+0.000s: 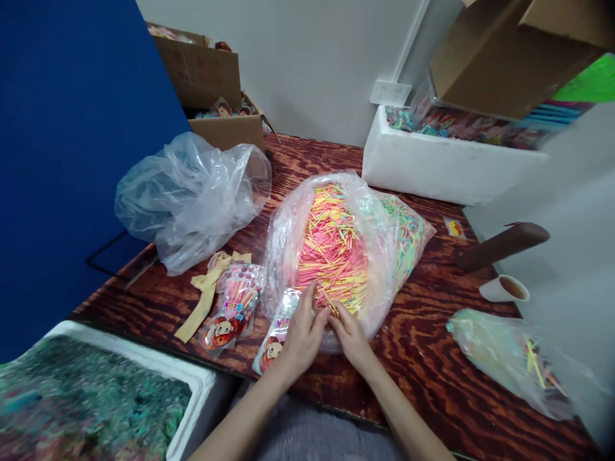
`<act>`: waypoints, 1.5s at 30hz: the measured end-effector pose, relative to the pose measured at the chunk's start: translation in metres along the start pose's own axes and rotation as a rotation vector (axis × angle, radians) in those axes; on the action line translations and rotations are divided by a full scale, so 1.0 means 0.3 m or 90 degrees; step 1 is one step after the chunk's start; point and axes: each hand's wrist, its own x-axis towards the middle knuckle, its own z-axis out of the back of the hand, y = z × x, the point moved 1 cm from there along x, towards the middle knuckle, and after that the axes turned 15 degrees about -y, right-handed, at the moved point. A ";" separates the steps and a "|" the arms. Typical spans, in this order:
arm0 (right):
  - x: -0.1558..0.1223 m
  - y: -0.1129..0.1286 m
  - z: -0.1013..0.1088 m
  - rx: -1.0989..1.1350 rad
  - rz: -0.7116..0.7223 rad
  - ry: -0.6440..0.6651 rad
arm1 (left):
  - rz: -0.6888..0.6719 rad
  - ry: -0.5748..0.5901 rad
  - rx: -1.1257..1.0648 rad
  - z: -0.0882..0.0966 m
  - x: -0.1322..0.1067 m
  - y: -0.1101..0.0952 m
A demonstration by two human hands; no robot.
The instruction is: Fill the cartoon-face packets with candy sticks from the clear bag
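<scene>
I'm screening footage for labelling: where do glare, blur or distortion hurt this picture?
Head view: whitish glare on the open bag and crumpled clear bag. Head view, lower left: smeared contents in the foam box. Head view, right: leaning paper cup, likely wide-angle stretch.

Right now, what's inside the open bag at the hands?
The open bag shows thin sticks, mostly pink and yellow. Their top layer covers whatever lies deeper, so that can't be seen.
</scene>
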 end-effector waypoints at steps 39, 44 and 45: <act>-0.035 -0.029 0.011 0.031 0.005 -0.055 | -0.288 0.079 0.285 0.070 -0.037 -0.019; -0.034 0.016 0.012 0.018 0.042 -0.037 | -0.130 -0.099 0.506 0.173 -0.040 0.070; -0.034 0.023 0.008 0.022 0.051 -0.029 | -0.118 -0.091 0.528 0.178 -0.038 0.082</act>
